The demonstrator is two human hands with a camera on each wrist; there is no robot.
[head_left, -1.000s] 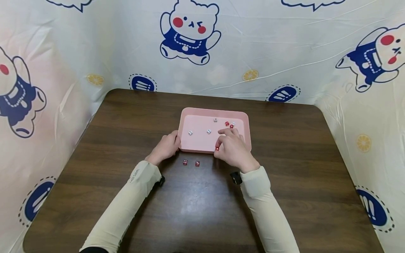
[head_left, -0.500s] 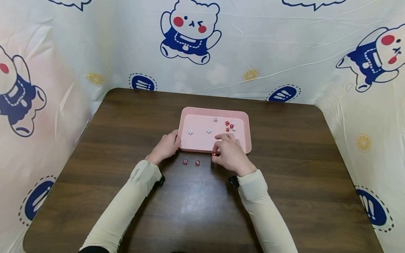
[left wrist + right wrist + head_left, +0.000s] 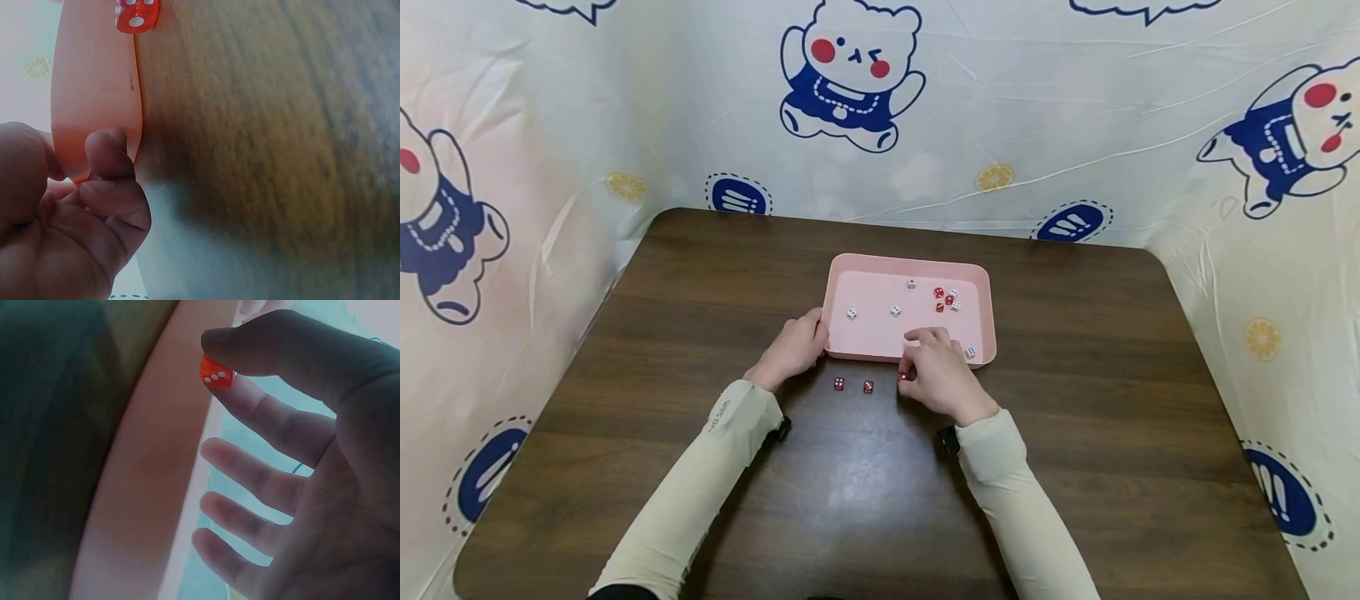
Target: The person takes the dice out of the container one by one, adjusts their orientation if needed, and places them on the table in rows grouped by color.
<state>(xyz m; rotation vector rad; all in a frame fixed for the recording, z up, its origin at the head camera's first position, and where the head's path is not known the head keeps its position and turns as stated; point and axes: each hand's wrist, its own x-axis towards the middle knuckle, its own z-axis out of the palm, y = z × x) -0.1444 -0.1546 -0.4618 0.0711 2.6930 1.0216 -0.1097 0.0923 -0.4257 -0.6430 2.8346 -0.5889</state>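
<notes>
Between thumb and index finger, my right hand (image 3: pixel 946 377) pinches a red die (image 3: pixel 216 374) with white dots, just in front of the near wall of the pink tray (image 3: pixel 872 335). The other fingers of that hand spread apart in the right wrist view. My left hand (image 3: pixel 792 348) grips the tray's near left corner, thumb and curled fingers around the wall in the left wrist view. Two red dice, one left (image 3: pixel 838 384) and one right (image 3: pixel 868 387), sit on the table before the tray. Three red dice (image 3: pixel 938 292) lie inside it at the right.
Several white dice (image 3: pixel 896 311) are scattered in the tray, one (image 3: pixel 970 352) near its front right corner. The brown wooden table (image 3: pixel 1075 350) runs back to a printed curtain (image 3: pixel 970 100) that hangs behind and on both sides.
My right hand has drawn the pinched red die toward me, from over the tray's near rim to in front of it. The left hand stays at the corner.
</notes>
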